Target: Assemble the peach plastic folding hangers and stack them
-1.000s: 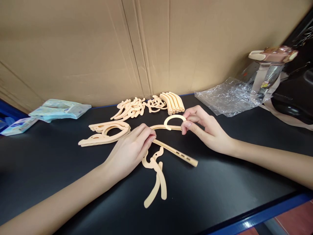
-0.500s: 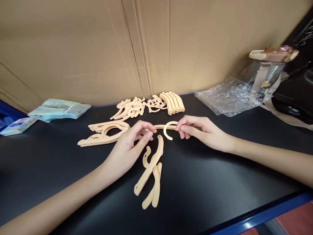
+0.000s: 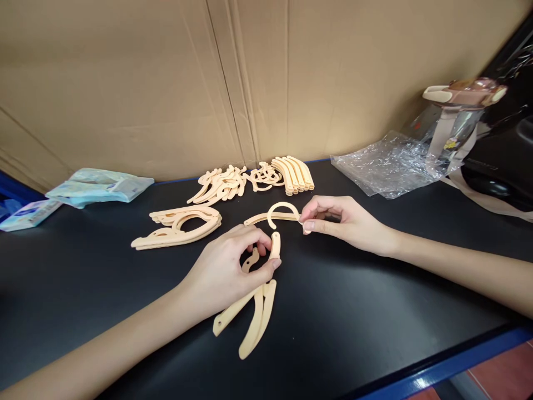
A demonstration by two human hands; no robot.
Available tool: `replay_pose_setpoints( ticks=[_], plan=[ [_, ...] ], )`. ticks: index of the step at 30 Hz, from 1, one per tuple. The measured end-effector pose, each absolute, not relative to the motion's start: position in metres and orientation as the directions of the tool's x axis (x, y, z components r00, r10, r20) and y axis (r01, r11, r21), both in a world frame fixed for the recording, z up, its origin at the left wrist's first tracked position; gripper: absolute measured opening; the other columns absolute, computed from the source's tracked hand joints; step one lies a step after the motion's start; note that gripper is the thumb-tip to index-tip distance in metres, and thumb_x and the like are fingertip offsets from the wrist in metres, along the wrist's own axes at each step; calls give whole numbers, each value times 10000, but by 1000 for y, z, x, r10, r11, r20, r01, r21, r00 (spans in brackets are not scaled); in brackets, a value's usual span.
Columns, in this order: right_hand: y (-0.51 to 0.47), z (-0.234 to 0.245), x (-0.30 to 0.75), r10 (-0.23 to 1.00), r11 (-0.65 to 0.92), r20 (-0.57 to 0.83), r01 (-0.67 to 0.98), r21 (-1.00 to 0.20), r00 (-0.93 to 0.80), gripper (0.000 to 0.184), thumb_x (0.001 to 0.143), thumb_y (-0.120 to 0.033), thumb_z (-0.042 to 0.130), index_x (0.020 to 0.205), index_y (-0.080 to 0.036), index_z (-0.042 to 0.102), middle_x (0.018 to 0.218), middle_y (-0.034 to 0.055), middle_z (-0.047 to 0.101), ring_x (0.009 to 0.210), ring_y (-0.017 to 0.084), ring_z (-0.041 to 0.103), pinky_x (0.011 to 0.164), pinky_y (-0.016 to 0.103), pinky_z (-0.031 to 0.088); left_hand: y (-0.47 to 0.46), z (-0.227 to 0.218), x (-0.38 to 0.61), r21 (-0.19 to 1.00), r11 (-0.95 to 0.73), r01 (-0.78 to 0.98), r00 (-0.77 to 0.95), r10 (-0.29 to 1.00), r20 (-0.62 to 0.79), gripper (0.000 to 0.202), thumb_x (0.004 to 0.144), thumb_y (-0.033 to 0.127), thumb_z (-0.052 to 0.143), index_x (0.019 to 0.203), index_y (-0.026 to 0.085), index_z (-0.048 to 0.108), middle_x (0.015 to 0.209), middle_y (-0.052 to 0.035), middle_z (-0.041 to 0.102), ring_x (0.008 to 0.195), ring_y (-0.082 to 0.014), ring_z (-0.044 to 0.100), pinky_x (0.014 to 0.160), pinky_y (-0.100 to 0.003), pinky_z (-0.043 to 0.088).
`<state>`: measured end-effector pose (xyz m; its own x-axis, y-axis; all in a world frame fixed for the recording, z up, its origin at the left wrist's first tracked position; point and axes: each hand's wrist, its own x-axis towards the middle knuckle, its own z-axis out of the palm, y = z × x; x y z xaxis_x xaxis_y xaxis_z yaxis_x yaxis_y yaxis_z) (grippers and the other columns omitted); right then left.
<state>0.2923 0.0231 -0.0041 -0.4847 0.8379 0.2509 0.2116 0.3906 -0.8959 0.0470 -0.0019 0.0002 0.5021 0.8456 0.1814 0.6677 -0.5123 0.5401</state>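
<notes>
My right hand [image 3: 345,222] pinches a cream plastic hanger hook [image 3: 283,205] by one end, its curve pointing left above the table. Behind the hook lies a single curved hanger arm [image 3: 260,217]. My left hand [image 3: 227,264] has thumb and fingers closed around the upper part of another hanger arm [image 3: 275,243], which slants down toward me. Partly hidden by the left hand is a small curved piece [image 3: 250,260]. Two slim curved strips [image 3: 259,319] extend below that arm; whether they are joined to it I cannot tell.
Folded hangers [image 3: 162,240] lie to the left on the black table [image 3: 353,322]. Farther back are loose small parts [image 3: 227,183], a pile of hooks [image 3: 266,176] and stacked arms [image 3: 293,175]. Clear plastic wrap [image 3: 387,166], a bottle [image 3: 462,116] and a tissue pack [image 3: 100,186] flank them.
My left hand has come down and right and taken hold of the hanger arm, whose lower end has shifted left. The hook in my right hand has turned its opening downward.
</notes>
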Motion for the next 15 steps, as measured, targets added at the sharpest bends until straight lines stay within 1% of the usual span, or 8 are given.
replay_pose_setpoints(
  ticks=[2,4,6,8,10,13,15],
  plan=[
    [25,-5,293,836,404,266,211,-890,-480,216,887,-383,659,913,-168,664,793,5,675,746,129,628,720,273,494,-3,2,48,577,-490,654,500,852,158,132,818,338,620,742,230,618,743,28,608,715,-156,570,659,-285,445],
    [26,-6,294,829,428,287,216,-877,-481,223,923,-372,612,987,-175,694,810,9,669,770,126,614,703,260,481,-4,4,49,626,-453,635,491,862,126,144,830,343,607,741,232,631,719,30,606,684,-150,563,634,-276,444],
    [27,-7,295,829,433,285,229,-872,-482,255,941,-379,583,1034,-183,717,831,15,670,783,126,602,687,254,473,-6,6,49,685,-403,606,485,871,83,171,860,377,584,792,242,662,746,23,635,686,-153,582,611,-268,449],
    [25,-6,295,836,398,252,223,-890,-487,280,937,-393,583,1046,-184,734,840,18,678,782,127,601,683,256,477,-10,6,50,713,-375,593,481,875,61,201,893,400,552,855,252,684,806,13,671,717,-165,609,606,-271,457],
    [23,-5,293,839,342,202,201,-918,-505,297,924,-406,596,1050,-183,746,847,21,691,782,129,606,683,260,484,-14,6,50,665,-418,619,486,869,94,212,922,381,516,872,260,683,804,11,673,725,-176,607,616,-288,451],
    [18,-3,290,822,252,132,146,-956,-553,298,908,-396,624,1077,-184,747,862,28,711,791,131,618,693,265,496,-22,6,50,496,-547,674,537,824,180,260,979,296,417,867,250,647,758,11,648,707,-184,569,644,-321,422],
    [16,-1,289,798,198,104,96,-975,-594,266,900,-343,644,1098,-192,738,890,29,718,807,128,627,704,263,504,-24,6,49,402,-614,680,576,786,226,298,1006,257,350,876,234,617,767,1,641,709,-187,555,645,-327,409]
  ],
)
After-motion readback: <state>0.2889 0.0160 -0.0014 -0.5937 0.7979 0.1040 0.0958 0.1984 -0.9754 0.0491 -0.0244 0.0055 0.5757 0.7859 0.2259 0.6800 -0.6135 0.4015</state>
